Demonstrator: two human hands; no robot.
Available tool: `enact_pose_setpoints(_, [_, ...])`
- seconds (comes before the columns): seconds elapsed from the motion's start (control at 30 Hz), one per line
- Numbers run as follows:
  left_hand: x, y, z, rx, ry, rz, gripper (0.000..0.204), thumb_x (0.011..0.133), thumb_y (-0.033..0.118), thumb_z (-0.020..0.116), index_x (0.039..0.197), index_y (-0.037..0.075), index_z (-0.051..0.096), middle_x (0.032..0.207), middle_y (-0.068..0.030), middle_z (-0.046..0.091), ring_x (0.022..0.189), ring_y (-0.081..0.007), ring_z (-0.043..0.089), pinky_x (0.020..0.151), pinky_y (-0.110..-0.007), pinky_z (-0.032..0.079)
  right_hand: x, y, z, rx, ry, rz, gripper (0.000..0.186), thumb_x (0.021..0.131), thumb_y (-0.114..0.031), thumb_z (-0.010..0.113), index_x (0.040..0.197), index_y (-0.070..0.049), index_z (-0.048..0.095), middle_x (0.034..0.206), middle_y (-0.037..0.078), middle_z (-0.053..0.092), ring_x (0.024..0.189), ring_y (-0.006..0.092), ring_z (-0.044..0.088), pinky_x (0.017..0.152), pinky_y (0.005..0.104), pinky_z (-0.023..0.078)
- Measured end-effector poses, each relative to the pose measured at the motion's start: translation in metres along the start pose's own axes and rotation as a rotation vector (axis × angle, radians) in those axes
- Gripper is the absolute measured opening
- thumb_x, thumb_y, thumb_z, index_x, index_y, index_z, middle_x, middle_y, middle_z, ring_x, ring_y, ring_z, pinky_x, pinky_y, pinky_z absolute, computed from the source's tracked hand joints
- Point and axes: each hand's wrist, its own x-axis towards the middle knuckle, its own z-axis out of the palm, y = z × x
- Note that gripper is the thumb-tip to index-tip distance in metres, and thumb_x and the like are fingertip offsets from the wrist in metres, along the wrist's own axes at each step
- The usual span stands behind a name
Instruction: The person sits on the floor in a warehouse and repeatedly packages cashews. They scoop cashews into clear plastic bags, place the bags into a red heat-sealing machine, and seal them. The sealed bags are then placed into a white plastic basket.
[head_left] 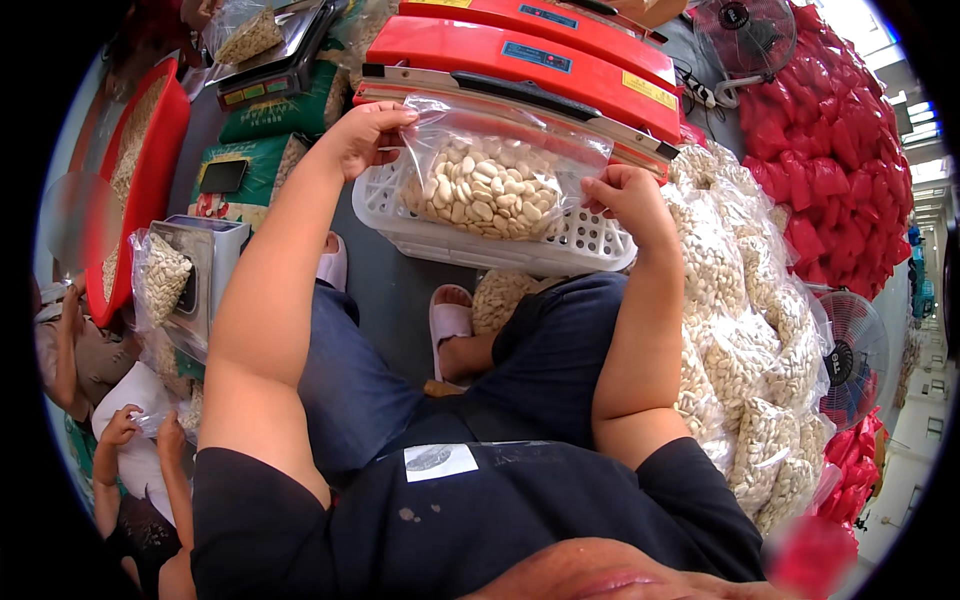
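Note:
A clear plastic bag of large pale beans (485,188) is stretched between my two hands. My left hand (374,138) pinches its upper left corner, fingers closed. On the other side my right hand (628,198) has thumb and fingers closed on the bag's right edge. The bag's beans lie over a white perforated plastic basket (470,250) in front of my knees. Just beyond its upper edge stands a red bar heat sealer (530,85) with a long black handle. Whether the bag's edge touches the sealing bar I cannot tell.
Filled bean bags (745,330) are heaped at right, with red bags (830,150) behind them. Fans (850,350) stand there. At left are a scale (205,265), a phone (223,177) on a green sack, a red tub (165,130) and a co-worker's hands (125,425).

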Motion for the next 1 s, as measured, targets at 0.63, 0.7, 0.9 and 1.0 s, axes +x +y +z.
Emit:
enact_pose_setpoints(0.63, [-0.047, -0.002, -0.078, 0.167, 0.009, 0.095, 0.025, 0.083, 0.029, 0.053, 0.102, 0.014, 0.057, 0.097, 0.0039, 0.060, 0.083, -0.0056, 0.054, 0.070, -0.024, 0.042, -0.070, -0.019, 0.039, 0.582, -0.113, -0.344, 0.034, 0.082, -0.027, 0.056, 0.055, -0.008, 0.048, 0.047, -0.004, 0.040, 0.042, 0.0044, 0.033, 0.041, 0.0193, 0.026])
enact_pose_setpoints(0.7, [-0.034, -0.002, -0.076, 0.149, -0.067, 0.116, 0.025, 0.083, 0.029, 0.053, 0.102, 0.014, 0.057, 0.097, 0.0043, 0.060, 0.084, -0.0054, 0.055, 0.070, -0.023, 0.042, -0.122, -0.025, 0.015, 0.808, -0.017, -0.364, 0.034, 0.082, -0.025, 0.056, 0.054, -0.010, 0.045, 0.046, -0.003, 0.039, 0.038, 0.0048, 0.032, 0.038, 0.0195, 0.025])
enact_pose_setpoints(0.9, [-0.029, 0.008, -0.042, 0.234, -0.162, 0.090, 0.025, 0.084, 0.032, 0.053, 0.102, 0.016, 0.057, 0.100, 0.0044, 0.059, 0.086, -0.0073, 0.053, 0.072, -0.024, 0.039, -0.292, -0.038, -0.080, 1.052, 0.738, -0.580, 0.025, 0.085, -0.022, 0.051, 0.065, -0.007, 0.050, 0.045, -0.005, 0.040, 0.035, 0.0017, 0.028, 0.032, 0.0173, 0.020])
enact_pose_setpoints(1.0, [-0.012, 0.001, -0.017, 0.204, -0.305, 0.111, 0.025, 0.084, 0.032, 0.053, 0.102, 0.015, 0.057, 0.100, 0.0043, 0.058, 0.086, -0.0084, 0.052, 0.073, -0.025, 0.038, -0.395, -0.035, -0.105, 0.854, 1.132, -0.849, 0.027, 0.086, -0.023, 0.048, 0.072, 0.000, 0.052, 0.044, -0.005, 0.034, 0.037, 0.0024, 0.032, 0.033, 0.0175, 0.024])
